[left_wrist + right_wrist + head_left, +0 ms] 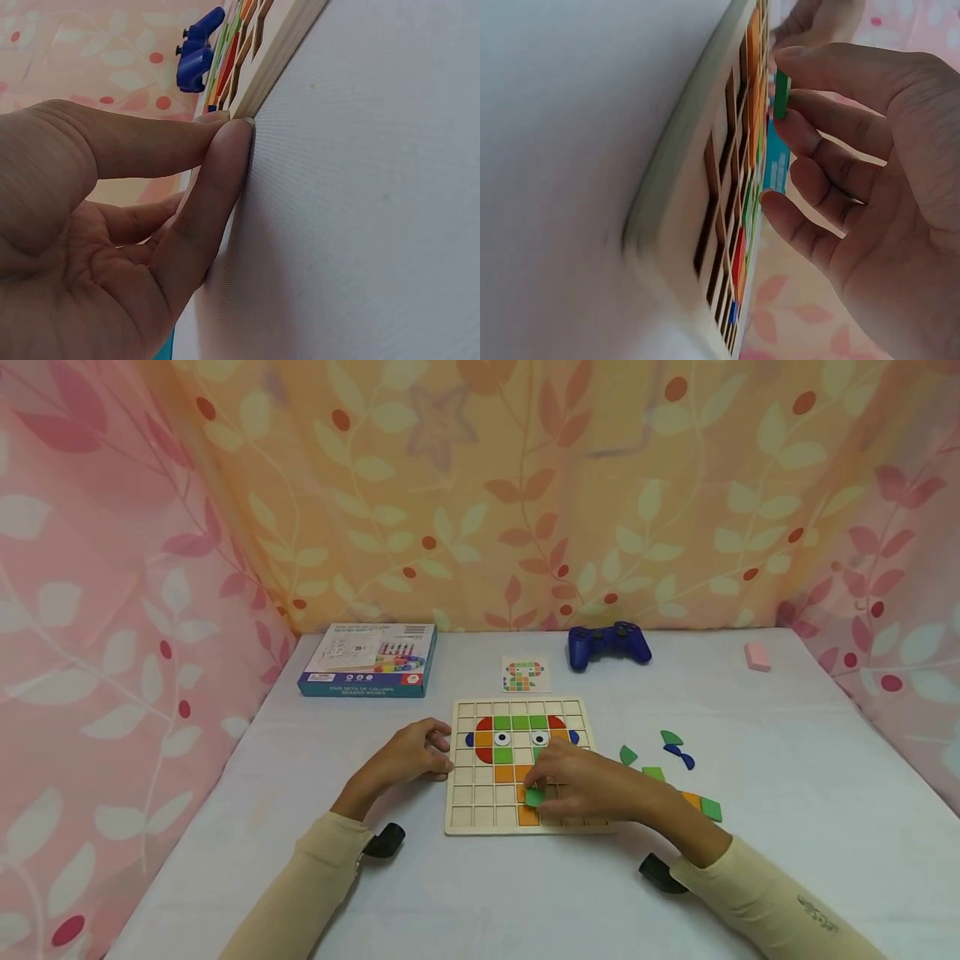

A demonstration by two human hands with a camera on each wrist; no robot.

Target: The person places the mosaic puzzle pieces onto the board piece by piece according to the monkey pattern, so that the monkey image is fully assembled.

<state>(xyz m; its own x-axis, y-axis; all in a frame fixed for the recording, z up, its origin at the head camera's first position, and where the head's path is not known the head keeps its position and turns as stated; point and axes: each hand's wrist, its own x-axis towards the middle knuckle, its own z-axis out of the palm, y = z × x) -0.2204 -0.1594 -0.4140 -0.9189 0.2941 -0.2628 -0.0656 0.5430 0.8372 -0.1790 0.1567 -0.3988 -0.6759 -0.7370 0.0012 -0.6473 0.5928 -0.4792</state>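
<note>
A square wooden grid board [462, 796] lies on the white cloth, with red, green, orange and blue pieces and two eye tiles set in its cells. At its left edge, my left hand [405, 752] pinches the rim between thumb and a fingertip, as the left wrist view shows along the board's side [277, 60]. Over the lower middle cells, my right hand [588, 781] holds a green square tile [534, 797] between thumb and fingers. In the right wrist view the tile [781, 94] appears edge-on above the grid, beside orange tiles. The right hand covers several cells.
Loose pieces lie right of the board, among them green quarter-rounds [671, 738], blue pieces [679, 754] and a green square [711, 810]. Behind stand a pattern card [526, 675], a flat toy box [367, 662], a blue game controller [609, 646] and a pink block [757, 657].
</note>
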